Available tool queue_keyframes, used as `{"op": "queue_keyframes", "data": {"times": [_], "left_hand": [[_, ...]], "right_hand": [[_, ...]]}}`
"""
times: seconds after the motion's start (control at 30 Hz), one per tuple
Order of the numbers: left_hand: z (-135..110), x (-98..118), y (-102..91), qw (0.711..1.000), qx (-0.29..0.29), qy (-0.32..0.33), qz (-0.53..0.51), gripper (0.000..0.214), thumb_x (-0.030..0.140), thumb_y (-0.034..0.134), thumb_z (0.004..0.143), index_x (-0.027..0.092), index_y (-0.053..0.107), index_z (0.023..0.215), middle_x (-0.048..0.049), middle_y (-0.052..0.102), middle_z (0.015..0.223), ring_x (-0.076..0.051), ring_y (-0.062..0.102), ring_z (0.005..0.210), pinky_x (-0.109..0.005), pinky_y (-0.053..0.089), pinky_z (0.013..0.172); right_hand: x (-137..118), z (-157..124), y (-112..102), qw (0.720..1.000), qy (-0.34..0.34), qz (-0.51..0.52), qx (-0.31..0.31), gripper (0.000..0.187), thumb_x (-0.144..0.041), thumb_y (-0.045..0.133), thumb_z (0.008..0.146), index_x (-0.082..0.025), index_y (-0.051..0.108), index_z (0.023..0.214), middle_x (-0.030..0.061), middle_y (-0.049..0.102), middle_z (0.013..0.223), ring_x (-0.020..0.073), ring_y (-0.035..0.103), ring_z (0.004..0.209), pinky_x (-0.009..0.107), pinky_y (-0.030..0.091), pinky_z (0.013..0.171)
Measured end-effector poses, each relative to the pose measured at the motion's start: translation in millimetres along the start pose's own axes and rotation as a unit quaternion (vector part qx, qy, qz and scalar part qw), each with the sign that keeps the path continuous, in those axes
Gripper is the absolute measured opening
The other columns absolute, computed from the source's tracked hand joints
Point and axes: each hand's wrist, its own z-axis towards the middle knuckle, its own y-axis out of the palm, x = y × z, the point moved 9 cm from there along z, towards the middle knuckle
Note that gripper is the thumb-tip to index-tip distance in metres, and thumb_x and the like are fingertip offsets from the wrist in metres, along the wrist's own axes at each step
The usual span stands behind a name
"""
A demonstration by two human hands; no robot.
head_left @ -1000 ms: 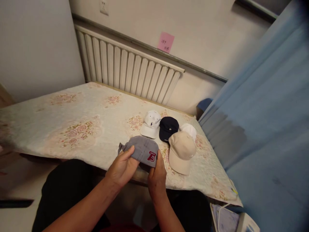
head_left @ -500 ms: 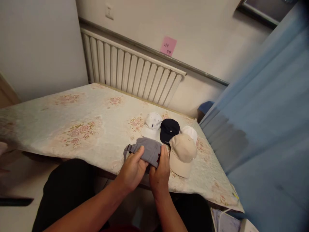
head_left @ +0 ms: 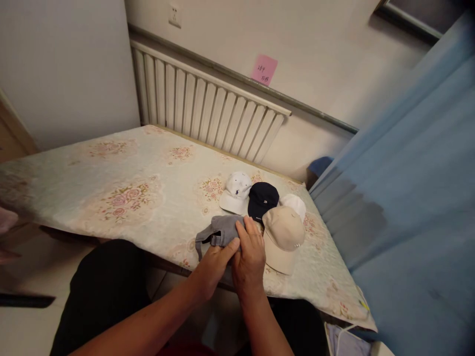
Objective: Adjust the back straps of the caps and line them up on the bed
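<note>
Both my hands are on a grey cap (head_left: pixel 221 230) lying near the front edge of the table (head_left: pixel 129 198). My left hand (head_left: pixel 215 264) grips the cap's lower edge, fingers curled around the fabric. My right hand (head_left: pixel 249 256) lies over the cap's right side with fingers pressed on it, hiding the logo. Just to the right sits a beige cap (head_left: pixel 282 235). Behind them are a white cap (head_left: pixel 236 190), a navy cap (head_left: pixel 261 199) and another white cap (head_left: pixel 294 202), partly hidden by the beige one.
The table wears a pale floral cloth. A white radiator (head_left: pixel 208 106) runs along the wall behind, with a pink sticky note (head_left: pixel 263 69) above it. A blue curtain (head_left: pixel 408 188) hangs at the right. My dark-clothed knee (head_left: pixel 104 287) is below the table edge.
The grey cap has gone from held up with its red logo showing to pressed down on the table, folded flatter. Both hands moved forward and right over it.
</note>
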Motion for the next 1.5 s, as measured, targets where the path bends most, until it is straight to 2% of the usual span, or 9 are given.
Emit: {"op": "queue_keyframes", "data": {"times": [0.17,0.37,0.47,0.6,0.73,0.9,1.03,1.2,1.5], "left_hand": [[-15,-28,-10.1,0.995,-0.087,-0.021,0.055,0.032,0.037,0.058,0.080,0.018,0.061,0.105,-0.0068,0.067,0.103,-0.021,0.064,0.090,-0.034,0.049,0.082],[-27,-44,-86.8,0.968,0.137,0.028,0.207,0.028,0.040,0.049,0.084,0.020,0.056,0.101,0.0004,0.060,0.077,-0.015,0.059,0.066,-0.029,0.049,0.065],[-18,-60,-106.9,0.942,0.175,0.021,0.287,0.030,0.039,0.048,0.082,0.018,0.056,0.101,-0.0012,0.059,0.079,-0.017,0.059,0.071,-0.032,0.050,0.068],[2,-94,-108.7,0.915,0.147,0.039,0.373,0.046,0.031,0.048,0.080,0.015,0.045,0.123,-0.0073,0.058,0.099,-0.018,0.060,0.075,-0.037,0.052,0.075],[21,-102,-93.3,0.874,0.132,0.127,0.450,0.062,0.027,0.048,0.081,0.016,0.028,0.138,-0.0151,0.042,0.132,-0.028,0.043,0.122,-0.048,0.039,0.101],[44,-85,-77.1,0.863,0.116,0.171,0.462,0.069,0.016,0.047,0.077,0.018,0.023,0.142,-0.0149,0.037,0.137,-0.029,0.034,0.129,-0.050,0.035,0.104],[50,-63,-70.2,0.858,0.086,0.207,0.462,0.070,-0.001,0.035,0.070,0.018,0.035,0.137,-0.0125,0.044,0.132,-0.022,0.040,0.126,-0.045,0.036,0.105],[56,-24,-75.3,0.852,0.081,0.249,0.453,0.048,0.008,0.037,0.078,0.017,0.051,0.124,-0.0101,0.061,0.117,-0.021,0.052,0.113,-0.043,0.042,0.100],[38,53,-77.4,0.828,0.111,0.314,0.451,0.035,0.015,0.040,0.085,0.017,0.057,0.116,-0.0074,0.064,0.110,-0.019,0.057,0.105,-0.035,0.045,0.096]], "right_hand": [[28,-1,-10,0.997,0.063,0.034,0.023,0.056,-0.001,0.032,0.075,-0.015,0.054,0.123,0.0124,0.055,0.131,0.0203,0.046,0.126,0.047,0.039,0.104],[42,-2,-16,0.993,0.102,0.043,0.039,0.060,0.000,0.032,0.069,-0.017,0.056,0.121,0.0099,0.058,0.127,0.0196,0.050,0.123,0.047,0.039,0.104],[45,-3,-15,0.991,0.117,0.049,0.036,0.059,-0.001,0.032,0.069,-0.016,0.057,0.120,0.0098,0.059,0.126,0.0200,0.051,0.122,0.047,0.038,0.105],[47,-5,-14,0.987,0.140,0.076,0.031,0.058,-0.002,0.032,0.069,-0.017,0.058,0.119,0.0086,0.060,0.126,0.0197,0.052,0.121,0.047,0.037,0.106],[50,-7,-15,0.980,0.168,0.100,0.037,0.056,-0.004,0.033,0.070,-0.018,0.060,0.117,0.0076,0.062,0.123,0.0196,0.054,0.118,0.046,0.037,0.106],[55,-9,-14,0.971,0.201,0.125,0.036,0.053,-0.006,0.035,0.072,-0.019,0.062,0.116,0.0061,0.063,0.121,0.0197,0.055,0.116,0.043,0.039,0.105],[60,-8,-16,0.964,0.222,0.139,0.041,0.052,-0.008,0.037,0.071,-0.019,0.063,0.114,0.0063,0.064,0.120,0.0200,0.056,0.115,0.042,0.039,0.105],[68,2,-16,0.947,0.269,0.169,0.041,0.048,-0.011,0.038,0.072,-0.019,0.065,0.111,0.0063,0.066,0.115,0.0205,0.059,0.111,0.039,0.042,0.101],[83,13,2,0.922,0.319,0.218,0.032,0.040,-0.016,0.043,0.073,-0.018,0.067,0.105,0.0059,0.070,0.107,0.0214,0.061,0.103,0.036,0.045,0.095]]}}
